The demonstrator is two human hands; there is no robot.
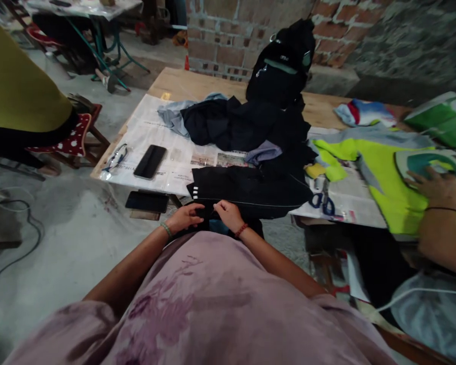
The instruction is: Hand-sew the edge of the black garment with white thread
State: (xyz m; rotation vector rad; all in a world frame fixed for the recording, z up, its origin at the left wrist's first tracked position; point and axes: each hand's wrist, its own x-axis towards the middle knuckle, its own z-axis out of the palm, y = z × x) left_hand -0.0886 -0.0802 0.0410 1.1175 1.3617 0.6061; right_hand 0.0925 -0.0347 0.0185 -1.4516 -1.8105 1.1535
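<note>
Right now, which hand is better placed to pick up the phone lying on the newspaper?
The left hand, probably. The phone lies on that side, while the right hand would have to cross over. Both hands pinch the black garment.

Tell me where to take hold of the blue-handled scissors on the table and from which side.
Grip the scissors by the two blue loops, coming from the near table edge. The loops face that edge and lie bare on the newspaper, while the blades seem to point away toward the yellow cloth.

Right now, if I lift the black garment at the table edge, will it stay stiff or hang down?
The black garment would probably hang limp: it already drapes over the table edge. It seems light; both hands, left hand and right hand, pinch it easily.
</note>
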